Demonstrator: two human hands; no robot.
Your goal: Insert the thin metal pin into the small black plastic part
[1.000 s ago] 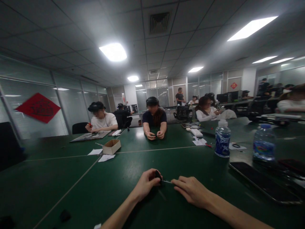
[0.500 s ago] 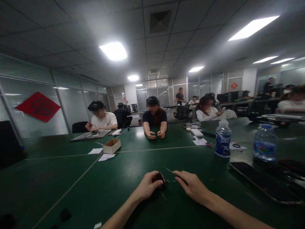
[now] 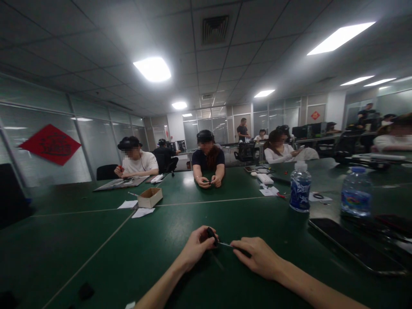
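Between the thumb and fingers of my left hand (image 3: pixel 198 248) is a small black object (image 3: pixel 211 234), whose exact kind I cannot make out. My right hand (image 3: pixel 255 256) is closed around the dark handle of a thin screwdriver (image 3: pixel 225 244), its slim metal shaft pointing left. The shaft's tip reaches the right side of the black object; whether it touches or enters it is too small to tell. Both hands are held above the green table (image 3: pixel 180 219). My left fingers partly cover the black object.
On the right lie a smartphone (image 3: pixel 354 244) and two plastic bottles, one blue-labelled (image 3: pixel 300 189), one blue-capped (image 3: pixel 356 193). A small open box (image 3: pixel 150 198) stands ahead left beside white papers (image 3: pixel 142 212). A dark scrap (image 3: pixel 86 291) lies lower left. A co-worker (image 3: pixel 209 161) sits opposite.
The screwdriver's shaft has swung down and left, from pointing up beside the black object to reaching it. My left hand has turned the black object and shifted slightly up and left.
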